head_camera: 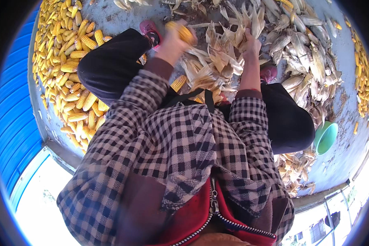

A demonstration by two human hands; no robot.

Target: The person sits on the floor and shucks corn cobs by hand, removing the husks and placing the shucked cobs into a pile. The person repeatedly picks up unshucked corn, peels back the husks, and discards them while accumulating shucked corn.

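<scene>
My left hand (173, 41), blurred, is closed around a husked yellow corn cob (181, 32) above the floor between my feet. To its right, my right hand (251, 44) grips dry corn husks (238, 35) that spread upward and to the left. Loose husks (220, 58) lie between and below the two hands. Another bare corn cob (178, 83) rests near my lap, under my left forearm. The two hands are well apart.
A large heap of husked corn cobs (77, 89) lies on the left beside a blue corrugated wall (15, 101). Unhusked ears and husks (307, 55) are piled on the right. Beside my right knee sits a green plastic bucket (326, 138). More cobs (363, 80) line the far right.
</scene>
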